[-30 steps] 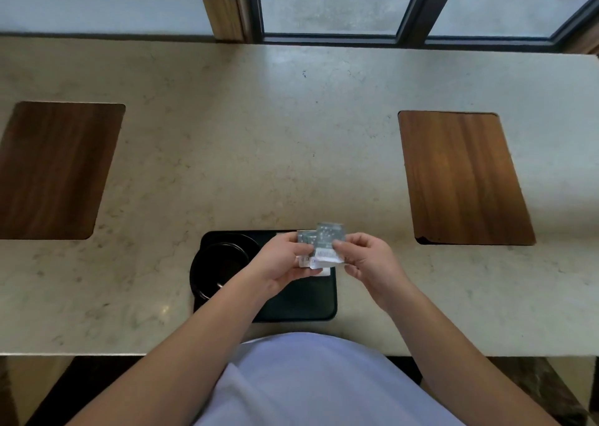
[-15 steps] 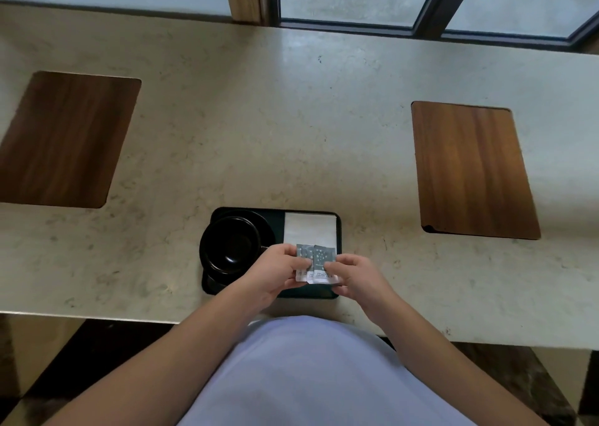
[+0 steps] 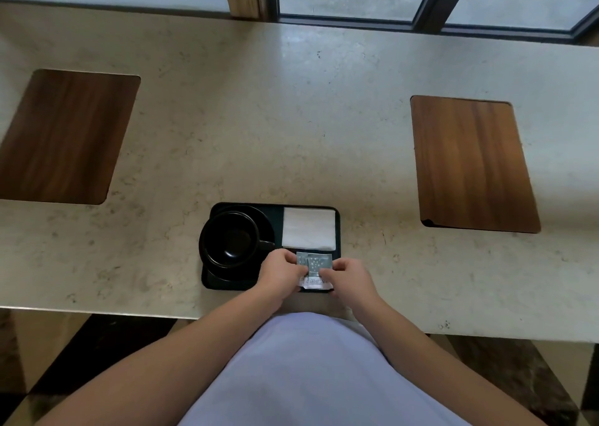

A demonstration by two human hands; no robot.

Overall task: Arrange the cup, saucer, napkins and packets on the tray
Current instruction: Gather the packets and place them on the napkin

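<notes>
Holding cup, napkins – tray

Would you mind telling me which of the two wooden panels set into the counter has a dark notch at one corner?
The right wooden panel, whose near left corner shows a dark notch. The left wooden panel has rounded, unbroken corners.

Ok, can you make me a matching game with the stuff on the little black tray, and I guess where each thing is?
Things:
1. round black cup
2. white folded napkin
3. grey-green paper packets
4. brown wooden panel

Places:
A. far right corner of the black rectangular tray
B. set into the stone counter, off the tray
C. left side of the tray
D. pinched between both hands

Pairs: 1-C, 2-A, 3-D, 4-B
</notes>
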